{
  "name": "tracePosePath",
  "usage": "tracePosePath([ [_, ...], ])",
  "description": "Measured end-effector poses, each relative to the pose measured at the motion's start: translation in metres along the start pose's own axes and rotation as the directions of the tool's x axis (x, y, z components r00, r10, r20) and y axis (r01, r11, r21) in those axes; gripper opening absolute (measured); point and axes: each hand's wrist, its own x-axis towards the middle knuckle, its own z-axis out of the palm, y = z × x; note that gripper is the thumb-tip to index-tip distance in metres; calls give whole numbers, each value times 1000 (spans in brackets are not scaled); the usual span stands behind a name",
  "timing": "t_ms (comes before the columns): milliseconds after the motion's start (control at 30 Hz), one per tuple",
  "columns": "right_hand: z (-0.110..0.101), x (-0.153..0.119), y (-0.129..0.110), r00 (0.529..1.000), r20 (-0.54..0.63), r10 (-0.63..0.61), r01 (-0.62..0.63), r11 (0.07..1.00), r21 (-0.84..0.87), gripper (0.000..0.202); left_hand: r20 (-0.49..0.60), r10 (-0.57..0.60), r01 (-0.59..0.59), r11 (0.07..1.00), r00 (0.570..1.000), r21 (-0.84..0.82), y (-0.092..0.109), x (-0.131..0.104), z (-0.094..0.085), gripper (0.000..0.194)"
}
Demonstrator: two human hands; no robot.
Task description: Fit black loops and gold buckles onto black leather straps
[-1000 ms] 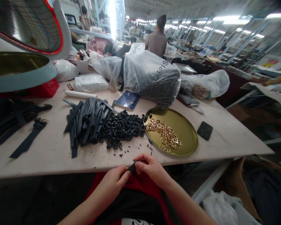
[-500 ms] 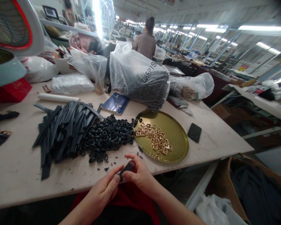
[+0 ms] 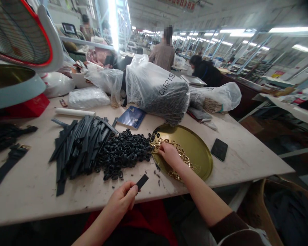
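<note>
Near the table's front edge my left hand (image 3: 124, 196) pinches a short black strip (image 3: 142, 182), its free end pointing up and right. My right hand (image 3: 169, 153) reaches over the round gold tray (image 3: 204, 150), fingers closed down among the gold buckles (image 3: 183, 155); whether a buckle is between the fingertips is hidden. Left of the tray lies a heap of small black loops (image 3: 125, 150). Beside that heap is a pile of long black strips (image 3: 83, 145).
A black phone (image 3: 219, 149) lies right of the tray. Behind are a blue booklet (image 3: 131, 117), a white roll (image 3: 75, 112) and a large filled plastic bag (image 3: 156, 85). A fan (image 3: 20, 34) stands at the left. People are in the background.
My right hand has let go of the black strip and moved up and right to the buckles on the tray. The strip stays in my left hand. The view has shifted slightly.
</note>
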Motion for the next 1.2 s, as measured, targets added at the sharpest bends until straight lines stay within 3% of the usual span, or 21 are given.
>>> tracePosePath([
  [100,-1,-32,-21,1000,12,7,-8,992,125,8,-63,98,-94,994,993,58,4,-2,0,34],
  [167,4,-58,-40,995,92,27,-54,952,301,14,-100,173,-163,982,980,99,7,-5,0,34],
  [233,12,-83,-58,949,299,97,-290,642,710,20,-78,201,-189,973,977,133,8,-11,1,33],
  [300,22,-105,-71,887,443,130,-461,302,834,27,-23,199,-192,966,980,170,7,-18,3,33],
  [333,27,-114,-76,862,488,139,-507,198,839,29,0,203,-199,962,979,186,6,-22,4,32],
  [400,33,-128,-84,844,517,144,-535,144,832,29,26,229,-230,952,973,204,5,-30,5,31],
  [567,35,-150,-94,920,338,200,-390,361,847,25,55,256,-261,954,965,145,4,-46,8,20],
  [700,35,-163,-98,953,197,231,-283,439,853,26,73,196,-205,970,978,134,-1,-53,8,18],
  [900,35,-171,-101,950,254,183,-312,493,812,26,89,150,-160,980,985,119,-8,-57,7,25],
  [1000,35,-171,-100,957,217,191,-288,578,763,25,93,83,-89,994,992,69,-6,-57,8,30],
  [1100,36,-173,-97,992,62,110,-125,797,590,22,76,38,-39,999,996,17,-3,-57,8,30],
  [1200,37,-178,-91,984,-109,-143,172,926,335,15,71,33,-35,999,997,28,-5,-54,7,30],
])
